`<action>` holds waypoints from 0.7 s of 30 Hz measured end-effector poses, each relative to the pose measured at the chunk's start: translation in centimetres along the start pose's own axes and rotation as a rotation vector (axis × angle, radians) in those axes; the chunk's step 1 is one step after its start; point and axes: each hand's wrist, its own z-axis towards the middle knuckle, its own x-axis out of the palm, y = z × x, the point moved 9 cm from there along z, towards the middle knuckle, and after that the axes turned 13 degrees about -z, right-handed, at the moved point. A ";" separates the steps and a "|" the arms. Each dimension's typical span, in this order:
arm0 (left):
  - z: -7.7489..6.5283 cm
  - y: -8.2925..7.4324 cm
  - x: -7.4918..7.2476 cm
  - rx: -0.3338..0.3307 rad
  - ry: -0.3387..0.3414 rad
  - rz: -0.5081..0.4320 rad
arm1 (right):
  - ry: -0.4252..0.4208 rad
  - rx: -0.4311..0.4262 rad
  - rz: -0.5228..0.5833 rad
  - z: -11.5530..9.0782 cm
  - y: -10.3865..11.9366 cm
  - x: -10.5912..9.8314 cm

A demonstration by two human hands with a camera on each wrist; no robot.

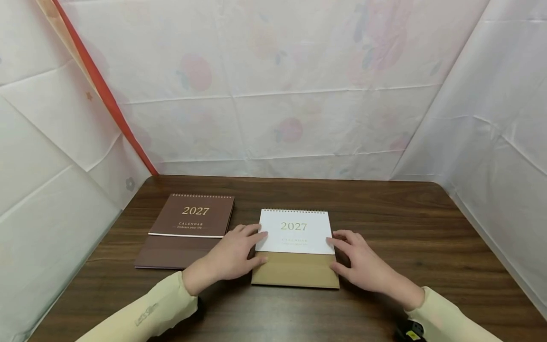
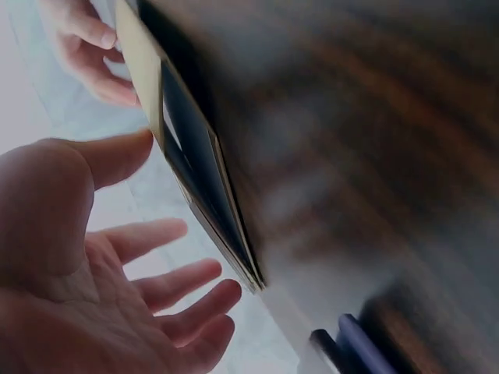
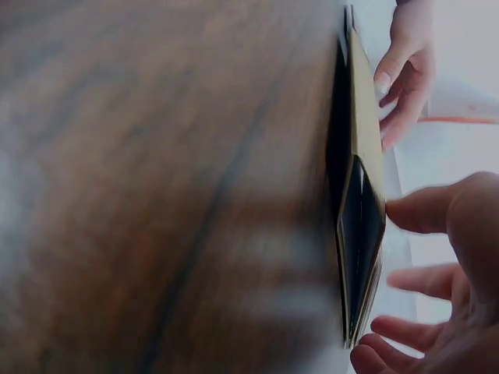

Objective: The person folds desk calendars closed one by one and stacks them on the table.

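Observation:
A desk calendar (image 1: 294, 240) with a white 2027 cover and a gold base lies nearly flat on the table, its spiral binding on the far side. My left hand (image 1: 237, 251) is at its left edge, thumb and fingertips spread over the border. On the opposite edge, my right hand (image 1: 363, 262) touches with thumb and fingertips, fingers loosely extended. Both wrist views show the folded base (image 2: 142, 66) from the side, with a dark gap inside it. Neither hand curls round the calendar. A brown 2027 calendar (image 1: 192, 213) lies left of my left hand, partly behind it.
The dark wood table (image 1: 384, 204) extends to a white patterned curtain (image 1: 273, 109) at the back, with white sheets at both sides. A red strip (image 1: 107, 97) runs down the left corner. A black wrist device (image 1: 410, 331) sits by the right sleeve.

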 end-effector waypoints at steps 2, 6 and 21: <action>-0.4 -0.6 0.4 0.039 0.032 0.037 | 0.019 -0.042 -0.016 -0.2 0.7 0.2; -1.0 -1.4 1.0 0.086 0.095 0.090 | 0.052 -0.125 -0.071 -0.6 2.0 0.5; -1.9 -1.6 2.8 0.108 0.213 0.189 | 0.293 -0.136 -0.120 -1.3 3.1 2.6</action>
